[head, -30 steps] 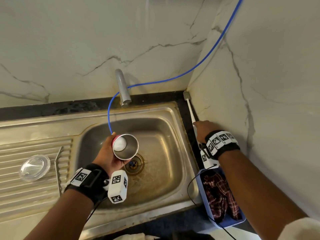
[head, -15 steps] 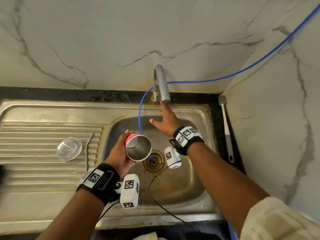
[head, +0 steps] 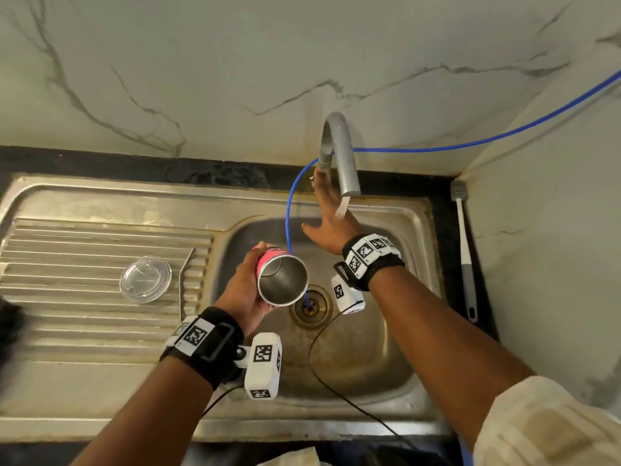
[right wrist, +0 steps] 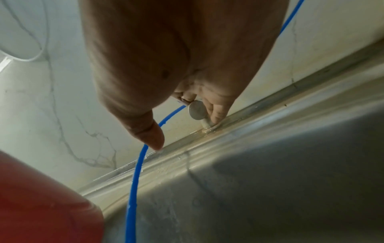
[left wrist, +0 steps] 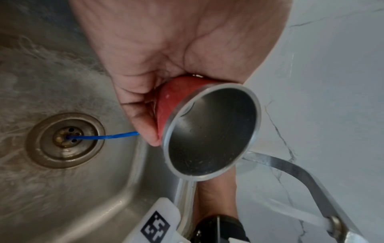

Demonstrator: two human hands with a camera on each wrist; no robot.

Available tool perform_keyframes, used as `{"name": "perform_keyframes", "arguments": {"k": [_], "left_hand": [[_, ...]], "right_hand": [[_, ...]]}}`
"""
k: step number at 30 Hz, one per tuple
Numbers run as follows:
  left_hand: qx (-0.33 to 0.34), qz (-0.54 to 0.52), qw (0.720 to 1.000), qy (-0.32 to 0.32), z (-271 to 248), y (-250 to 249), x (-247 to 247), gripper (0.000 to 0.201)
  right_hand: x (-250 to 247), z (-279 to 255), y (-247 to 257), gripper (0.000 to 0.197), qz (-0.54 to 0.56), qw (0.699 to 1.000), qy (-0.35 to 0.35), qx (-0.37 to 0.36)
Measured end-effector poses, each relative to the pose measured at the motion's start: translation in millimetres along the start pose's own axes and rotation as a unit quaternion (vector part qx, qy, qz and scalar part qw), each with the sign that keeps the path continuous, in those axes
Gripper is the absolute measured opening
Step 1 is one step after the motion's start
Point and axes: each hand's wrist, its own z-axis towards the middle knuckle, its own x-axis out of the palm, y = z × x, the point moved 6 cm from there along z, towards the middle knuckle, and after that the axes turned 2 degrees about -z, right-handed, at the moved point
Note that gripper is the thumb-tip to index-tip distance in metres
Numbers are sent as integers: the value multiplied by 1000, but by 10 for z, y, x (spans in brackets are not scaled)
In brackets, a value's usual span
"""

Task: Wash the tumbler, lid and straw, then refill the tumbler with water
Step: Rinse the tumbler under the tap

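My left hand [head: 243, 292] grips a pink tumbler [head: 281, 276] with a steel inside, tilted over the sink basin, mouth toward me. The left wrist view shows the tumbler [left wrist: 209, 131] holding nothing. My right hand [head: 327, 213] reaches to the foot of the grey tap [head: 342, 156]; in the right wrist view its fingertips [right wrist: 216, 113] pinch the small round tap handle [right wrist: 197, 109]. A white stream of water [head: 341, 210] falls from the spout. The clear lid [head: 145, 279] and the bent metal straw [head: 183, 284] lie on the drainboard to the left.
A thin blue tube [head: 289, 210] runs from the right wall past the tap into the drain [head: 311, 306]. A long-handled brush [head: 465, 250] lies on the black counter right of the steel sink [head: 396, 358]. Marble walls stand behind and at right.
My right hand left the brush at the right wall, crossed to the tap and took hold of its handle; water now runs. The tumbler stayed in my left hand over the basin.
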Motion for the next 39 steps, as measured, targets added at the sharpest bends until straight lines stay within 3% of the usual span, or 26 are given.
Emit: {"name": "perform_keyframes", "arguments": {"k": [5, 9, 12, 14, 17, 21, 23, 26, 29, 32, 35, 39], "left_hand": [[-9, 6, 1000, 12, 52, -3, 73, 74], [-3, 27, 1000, 10, 92, -26, 109, 85], [-10, 41, 999, 21, 111, -5, 198, 79], [-12, 54, 998, 34, 99, 2, 304, 69], [-12, 72, 995, 64, 64, 21, 495, 57], [15, 135, 987, 81, 43, -13, 709, 60], [43, 158, 982, 95, 82, -42, 786, 71], [74, 186, 973, 111, 146, -70, 870, 84], [79, 203, 968, 126, 178, -41, 969, 81], [85, 200, 966, 137, 178, 41, 1082, 81], [100, 211, 962, 139, 169, 108, 1167, 79], [109, 206, 963, 134, 188, 35, 1196, 71]], "right_hand": [[28, 19, -84, 114, -13, 1000, 4, 23], [107, -202, -278, 91, 102, 989, -46, 97], [221, -406, -345, 68, 149, 982, 7, 120], [215, -548, -369, 52, 205, 967, 23, 149], [139, -773, -357, 30, 354, 916, 23, 190], [84, -1017, -341, 49, 472, 846, 24, 245], [74, -1101, -317, 64, 493, 834, 43, 245], [-20, -1196, -287, 57, 440, 872, 63, 203], [-90, -1242, -315, 44, 375, 910, 68, 165], [-108, -1229, -401, 70, 276, 950, 48, 136], [-81, -1187, -439, 88, 254, 958, 13, 130], [-71, -1130, -438, 87, 320, 941, -4, 109]]}}
